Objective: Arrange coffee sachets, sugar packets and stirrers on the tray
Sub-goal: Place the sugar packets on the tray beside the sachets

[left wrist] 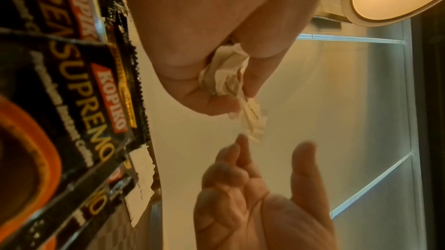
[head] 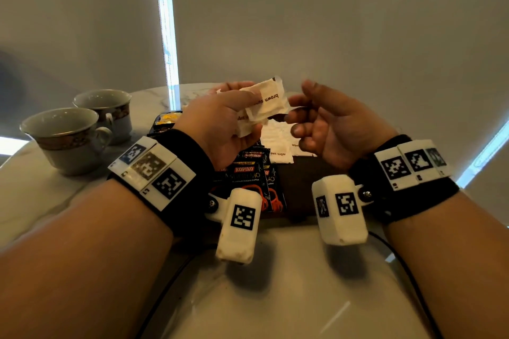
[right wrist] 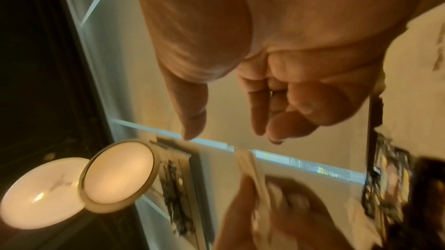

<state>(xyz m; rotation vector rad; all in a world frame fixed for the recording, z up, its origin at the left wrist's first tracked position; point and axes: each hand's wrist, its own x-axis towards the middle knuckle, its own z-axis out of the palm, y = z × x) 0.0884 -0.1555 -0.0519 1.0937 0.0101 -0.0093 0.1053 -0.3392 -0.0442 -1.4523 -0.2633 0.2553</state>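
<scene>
My left hand (head: 242,107) is raised above the tray and pinches a small bunch of white brown-sugar packets (head: 264,103) between thumb and fingers; the left wrist view shows the packets (left wrist: 250,117) crumpled in that grip. My right hand (head: 303,115) hovers just right of them, fingers loosely curled and holding nothing (right wrist: 228,130), with a small gap to the packets. On the dark brown tray (head: 300,181) lie black Kopiko coffee sachets (head: 248,173) at the left and more white sugar packets (head: 278,143) behind them. No stirrer is clearly visible.
Two patterned teacups (head: 63,137) (head: 107,110) stand on the white marble table (head: 41,201) left of the tray. Black-and-yellow sachets (head: 165,121) lie behind the tray's left end. Black cables (head: 165,292) run across the near table.
</scene>
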